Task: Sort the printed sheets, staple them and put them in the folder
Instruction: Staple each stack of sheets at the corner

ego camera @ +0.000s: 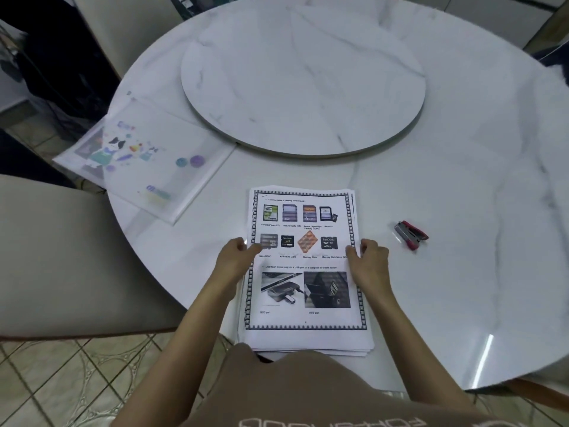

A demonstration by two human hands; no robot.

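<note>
Head view is showing the pile of printed sheets (304, 266) lying flat near the table (462, 186) edge; the left hand (237, 257) and right hand (368, 257) are touching its two sides, fingers curled and pinching the top page's edges; the stapler (411, 235) is sitting off to the right, the folder (144, 158) well off to the left; uneven sheets may be sliding crooked if lifted carelessly.
</note>
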